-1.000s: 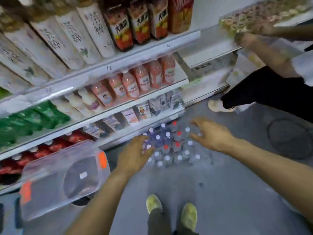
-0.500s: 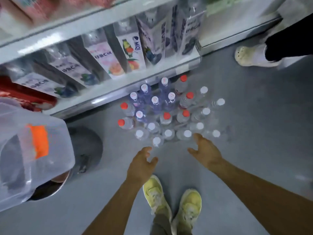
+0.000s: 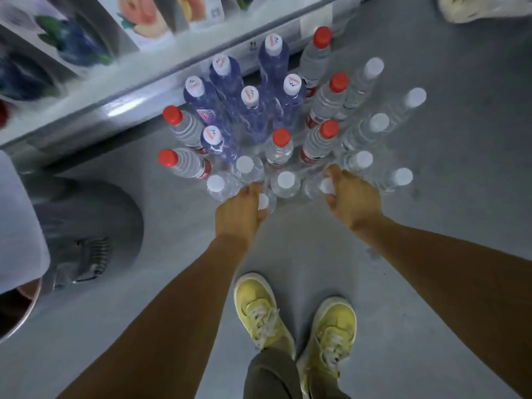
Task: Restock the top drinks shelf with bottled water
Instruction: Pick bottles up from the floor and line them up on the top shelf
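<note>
Clear plastic bin point(image 3: 20, 226): far left edge, only partly in view, well apart from the bottles.
Bottom shelf rail point(image 3: 201, 61): runs slantwise behind the stock. The top drinks shelf is out of view.
Bottle cluster point(image 3: 276, 156): upright on the grey floor point(image 3: 431, 254), just in front of the rail. Red caps to the left and middle, purple-tinted bottles at the back, white caps along the near row and the right.
Left hand point(image 3: 240, 211): knuckles up, at the near-left corner of the cluster. The fingers are curled round the neck of the left-hand bottle, grasping it.
Left-hand bottle point(image 3: 263, 201): white cap showing just right of the fingers. Long axis vertical, body hidden beneath the hand.
Spare white-capped bottle point(image 3: 286, 180): stands between the two hands, untouched.
Right-hand bottle point(image 3: 326, 187): white cap tucked between thumb and fingers, upright under the left side of the palm.
Right hand point(image 3: 354, 197): curled round that neck from the right, grasping it.
Deciding relation: each bottle stands directly below its own hand, in the row nearest the person, so neither arm has to cross. To my eye, a lift would need to go straight up along the bottle's axis to spare the neighbours crowded close on either side.
</note>
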